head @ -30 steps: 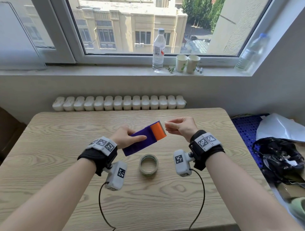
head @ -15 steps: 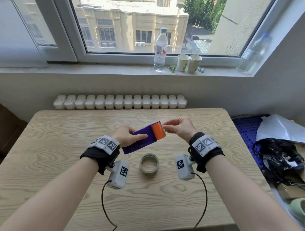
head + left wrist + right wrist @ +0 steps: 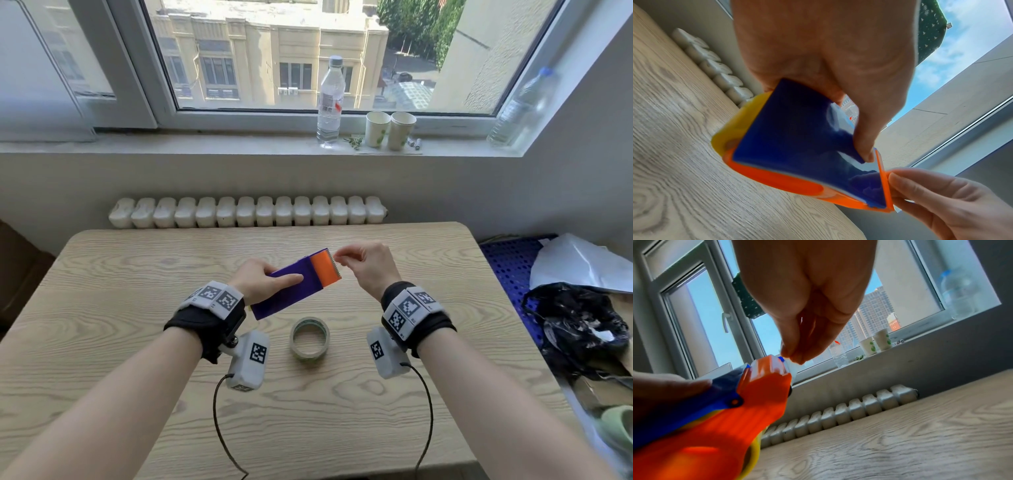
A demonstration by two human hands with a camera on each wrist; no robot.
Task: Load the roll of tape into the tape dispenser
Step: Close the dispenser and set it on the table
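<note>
The right hand (image 3: 364, 270) hangs at the far right end of the tape dispenser (image 3: 297, 286), its fingertips (image 3: 795, 356) drawn together into a pinch right at the toothed cutter edge; something thin and pale seems to sit between them, perhaps a scrap of film or a tape end, but the wrist view is too blurred to say which. The left hand (image 3: 262, 282) grips the purple body from the left, thumb laid flat along the top face and the other fingers wrapped underneath, holding the dispenser tilted above the table (image 3: 102, 308) with the orange end raised to the far right. The step in hand looks like clearing or opening the cutter end before any loading. To do it well, the left hand should keep a firm grip low on the body so the pull from the right does not twist it, and the pinch should stay clear of the serrated teeth, drawing straight outward to the right, not across them. The roll of tape (image 3: 309, 338) lies flat on the table, just near of the dispenser and between the two wrists, not yet picked up, so the loading itself is all to come.
</note>
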